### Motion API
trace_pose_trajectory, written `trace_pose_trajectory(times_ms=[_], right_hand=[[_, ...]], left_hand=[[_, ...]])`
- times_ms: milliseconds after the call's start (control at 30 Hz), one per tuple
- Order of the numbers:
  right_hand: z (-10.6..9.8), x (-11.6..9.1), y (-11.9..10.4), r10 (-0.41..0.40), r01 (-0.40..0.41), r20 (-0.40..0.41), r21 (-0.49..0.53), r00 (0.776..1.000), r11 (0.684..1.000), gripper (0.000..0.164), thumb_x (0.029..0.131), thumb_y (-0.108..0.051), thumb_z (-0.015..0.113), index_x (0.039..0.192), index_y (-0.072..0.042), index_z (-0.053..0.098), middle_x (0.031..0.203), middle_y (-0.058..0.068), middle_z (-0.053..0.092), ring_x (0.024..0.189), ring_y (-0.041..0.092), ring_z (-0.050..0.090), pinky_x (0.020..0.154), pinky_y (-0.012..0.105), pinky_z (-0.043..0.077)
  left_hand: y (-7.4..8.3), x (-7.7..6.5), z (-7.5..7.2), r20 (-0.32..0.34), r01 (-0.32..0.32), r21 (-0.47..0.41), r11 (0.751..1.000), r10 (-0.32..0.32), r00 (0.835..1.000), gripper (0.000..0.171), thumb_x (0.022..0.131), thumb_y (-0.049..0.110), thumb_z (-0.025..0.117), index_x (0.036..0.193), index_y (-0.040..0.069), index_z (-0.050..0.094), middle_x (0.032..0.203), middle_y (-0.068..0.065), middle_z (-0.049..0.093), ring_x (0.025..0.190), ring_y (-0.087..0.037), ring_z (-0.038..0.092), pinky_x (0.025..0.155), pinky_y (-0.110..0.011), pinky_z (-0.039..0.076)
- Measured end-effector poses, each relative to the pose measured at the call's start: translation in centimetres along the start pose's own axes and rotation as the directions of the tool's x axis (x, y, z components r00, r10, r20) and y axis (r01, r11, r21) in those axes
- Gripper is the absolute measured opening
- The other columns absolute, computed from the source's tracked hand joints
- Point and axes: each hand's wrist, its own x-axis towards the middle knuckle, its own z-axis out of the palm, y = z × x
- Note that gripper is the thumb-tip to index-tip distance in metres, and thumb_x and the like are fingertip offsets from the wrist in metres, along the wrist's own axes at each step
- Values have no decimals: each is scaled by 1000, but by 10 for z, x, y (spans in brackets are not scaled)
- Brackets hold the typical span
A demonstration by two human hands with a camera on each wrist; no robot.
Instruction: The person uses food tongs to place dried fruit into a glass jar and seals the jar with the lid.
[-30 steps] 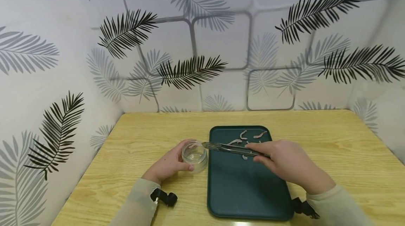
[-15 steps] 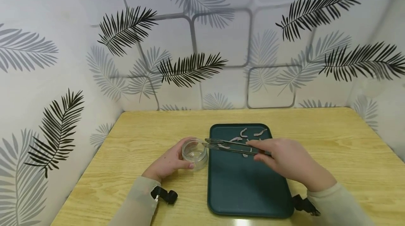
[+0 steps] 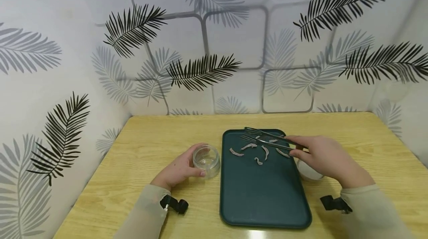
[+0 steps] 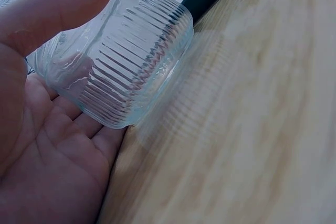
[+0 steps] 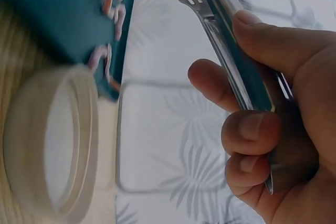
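My left hand (image 3: 182, 167) grips a small clear glass jar (image 3: 210, 169) from its left side, thumb in front, beside the tray's left edge. Vertical ribs run round the jar's wall (image 4: 118, 59) in the left wrist view. In my right hand (image 3: 329, 160) is a pair of metal tongs (image 5: 242, 61) with slotted tips, pinched between thumb and fingers. Its arms are spread apart over the far end of a dark green tray (image 3: 260, 198). Several thin, pinkish-grey curled strips (image 3: 236, 152) lie scattered there; the tongs cover some of them in the head view.
A white round bowl-like container (image 3: 311, 173) stands against the tray's right side, partly under my right hand. The light wood table (image 3: 167, 131) meets a leaf-patterned wall (image 3: 234, 94) at the back, with another wall on the left.
My right hand has moved right and away from me, carrying the tongs from the jar's rim to the tray's far end. The white container has come into view. The left hand stays put.
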Motion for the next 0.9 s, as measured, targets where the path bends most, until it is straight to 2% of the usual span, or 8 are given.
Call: trace_pose_trajectory(times_ms=[167, 367, 533, 667, 900], right_hand=[[1, -2, 20, 79, -81, 56, 18, 995, 997, 53, 96, -37, 70, 143, -15, 60, 97, -5, 71, 75, 11, 60, 63, 37, 45], [2, 1, 29, 102, -104, 54, 26, 993, 994, 54, 96, -36, 71, 141, -10, 60, 97, -1, 72, 74, 13, 61, 62, 39, 45], [12, 4, 29, 137, -138, 82, 9, 987, 990, 58, 97, -40, 68, 143, -6, 58, 98, 2, 72, 79, 19, 65, 66, 45, 51], [18, 5, 27, 130, -129, 77, -15, 989, 992, 59, 97, -39, 67, 143, -3, 57, 98, 5, 73, 87, 27, 69, 76, 55, 52], [23, 7, 24, 110, -107, 86, -38, 990, 994, 57, 97, -37, 67, 141, -2, 58, 92, 1, 71, 80, 22, 68, 74, 53, 53]], left_hand=[[-4, -3, 0, -9, 20, 41, 999, -20, 1000, 87, 84, 15, 83, 156, 23, 34, 151, -2, 45, 132, -24, 47, 108, -40, 36], [3, 1, -3, -18, 12, 64, 998, -11, 1000, 87, 83, 15, 84, 155, 25, 35, 152, -1, 45, 133, -23, 47, 110, -47, 34], [0, -1, -2, -10, 26, 38, 999, -26, 1000, 87, 84, 13, 82, 155, 23, 34, 153, -3, 45, 133, -24, 47, 109, -43, 35], [1, -2, 0, -10, 38, 26, 999, -38, 999, 88, 84, 12, 82, 156, 22, 33, 154, -2, 44, 134, -24, 46, 109, -43, 35], [0, 1, 0, -15, 42, 24, 999, -41, 999, 87, 84, 12, 82, 155, 23, 35, 155, -2, 43, 136, -23, 45, 111, -47, 32]])
